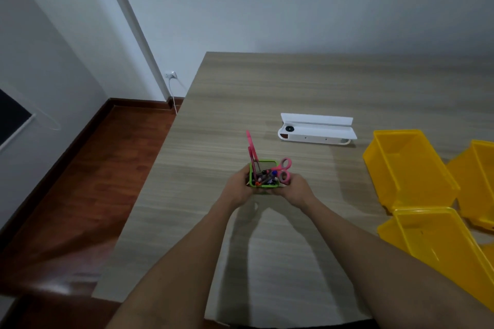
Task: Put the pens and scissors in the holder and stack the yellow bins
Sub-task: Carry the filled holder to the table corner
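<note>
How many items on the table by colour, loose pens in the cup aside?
Yellow: 3 bins
Green: 1 holder
Pink: 2, scissors and a pink piece standing in the holder
White: 1 case
Total: 7

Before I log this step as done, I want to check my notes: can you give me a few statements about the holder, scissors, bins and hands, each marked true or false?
1. Both hands, left hand and right hand, grip the green holder. True.
2. The pink scissors lie flat on the table. False: they stand in the holder, handles up.
3. The yellow bins are stacked. False: they sit apart, side by side on the right.
4. Pens are inside the holder. True.
5. A white case lies open beyond the holder. True.
</note>
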Available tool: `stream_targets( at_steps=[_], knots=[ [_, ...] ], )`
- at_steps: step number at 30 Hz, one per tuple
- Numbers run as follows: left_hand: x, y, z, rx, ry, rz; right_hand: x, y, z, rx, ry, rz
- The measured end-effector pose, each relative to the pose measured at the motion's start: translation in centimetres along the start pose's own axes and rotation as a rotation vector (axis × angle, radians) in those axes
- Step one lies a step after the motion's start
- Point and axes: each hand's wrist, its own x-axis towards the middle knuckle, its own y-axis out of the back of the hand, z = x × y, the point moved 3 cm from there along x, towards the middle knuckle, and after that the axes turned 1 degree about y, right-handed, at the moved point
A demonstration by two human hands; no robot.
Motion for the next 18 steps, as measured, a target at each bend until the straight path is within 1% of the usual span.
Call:
stream_targets(
  at_steps=[6,18],
  knots=[
    [1.3,4.2,-0.8,0.023,-0.033,0.016,1.7,-2.1,-3.1,-0.017,0.039,0.027],
    [4.9,16.0,-4.3,0.05,-0.051,0.0,8.0,-11.4,-9.6,0.031,0.042,0.066]
  ],
)
